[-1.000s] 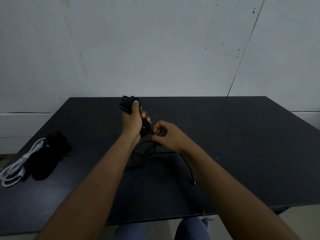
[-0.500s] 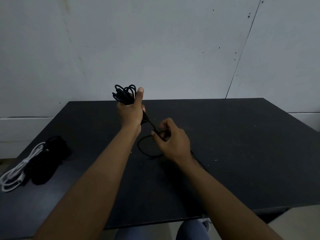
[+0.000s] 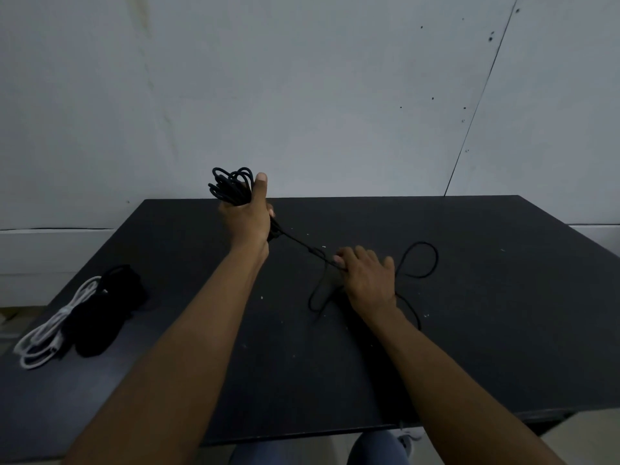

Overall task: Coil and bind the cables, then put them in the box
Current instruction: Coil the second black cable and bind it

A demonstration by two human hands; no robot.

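Above the desk [image 3: 469, 330], the left hand [image 3: 246, 223] grips the coiled black cable [image 3: 231, 186], keeping its loops gathered. The right hand [image 3: 367, 276] pinches the loose tail (stretched taut between the hands), probably for another wrap.

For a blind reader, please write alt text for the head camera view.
A person's left hand grips a coiled black cable above a black table, while the right hand pinches its loose part, taut between them. A white cable and a dark bundle lie at the table's left.
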